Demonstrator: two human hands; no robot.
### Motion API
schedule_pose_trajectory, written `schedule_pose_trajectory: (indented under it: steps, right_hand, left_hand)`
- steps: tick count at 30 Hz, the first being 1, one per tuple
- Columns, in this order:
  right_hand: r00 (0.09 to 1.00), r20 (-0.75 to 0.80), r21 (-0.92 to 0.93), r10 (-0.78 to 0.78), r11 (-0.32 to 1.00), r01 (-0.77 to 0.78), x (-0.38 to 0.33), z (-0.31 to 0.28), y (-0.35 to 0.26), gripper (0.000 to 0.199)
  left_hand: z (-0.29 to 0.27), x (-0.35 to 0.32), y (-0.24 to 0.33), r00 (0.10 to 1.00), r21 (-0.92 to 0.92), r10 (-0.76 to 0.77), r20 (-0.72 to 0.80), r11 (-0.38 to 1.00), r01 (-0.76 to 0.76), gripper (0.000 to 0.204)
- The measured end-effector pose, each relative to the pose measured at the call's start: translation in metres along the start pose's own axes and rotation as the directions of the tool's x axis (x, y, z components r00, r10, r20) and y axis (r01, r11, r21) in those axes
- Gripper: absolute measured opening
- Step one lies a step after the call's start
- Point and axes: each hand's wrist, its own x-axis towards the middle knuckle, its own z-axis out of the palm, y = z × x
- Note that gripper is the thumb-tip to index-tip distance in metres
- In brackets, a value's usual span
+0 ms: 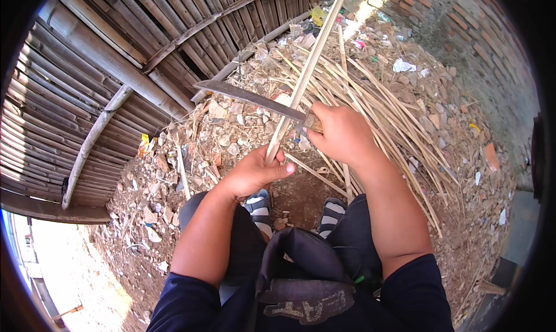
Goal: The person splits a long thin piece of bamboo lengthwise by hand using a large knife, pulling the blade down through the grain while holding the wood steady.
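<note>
A long pale bamboo strip (307,71) slants from my lap area up past the top of the picture. My left hand (255,172) is closed round its lower end, with the thumb pointing right. In my right hand (341,132) is the handle of a machete (255,99), gripped in a fist. Its dark blade points left and crosses the strip just above my left hand; I cannot tell whether the edge is cutting in. Beyond my right hand, a loose pile of split bamboo strips (376,109) lies on the ground.
Rubble and litter (156,199) cover the ground around my sandalled feet (259,210). A bamboo slat wall (116,59) with poles stands at the left. To the right rises a brick wall (480,48). A dark cloth bundle (301,262) sits in my lap.
</note>
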Motion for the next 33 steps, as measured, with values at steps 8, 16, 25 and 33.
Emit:
schedule_pose_trajectory:
  steps: [8,16,25,33]
  right_hand:
    - [0.997,0.032,0.067,0.068,0.995,-0.07,0.007,-0.008,0.027,0.025]
    - [0.985,0.17,0.161,0.018,0.986,-0.046,0.011,0.006,0.012,0.029]
    - [0.957,0.277,0.038,0.087,0.994,-0.101,0.013,0.007,0.0,0.028]
    - [0.98,0.099,0.149,0.17,0.972,-0.184,0.021,0.018,0.024,0.027]
  left_hand:
    - [0.011,0.002,0.0,0.987,0.187,0.14,-0.079,0.975,-0.123,0.038]
    - [0.014,0.0,0.006,0.988,0.152,0.105,-0.116,0.985,-0.087,0.039]
    - [0.013,0.0,-0.004,0.971,0.37,0.139,-0.194,0.927,-0.059,0.041]
    - [0.011,0.001,-0.006,0.953,0.444,0.164,-0.255,0.895,-0.035,0.041]
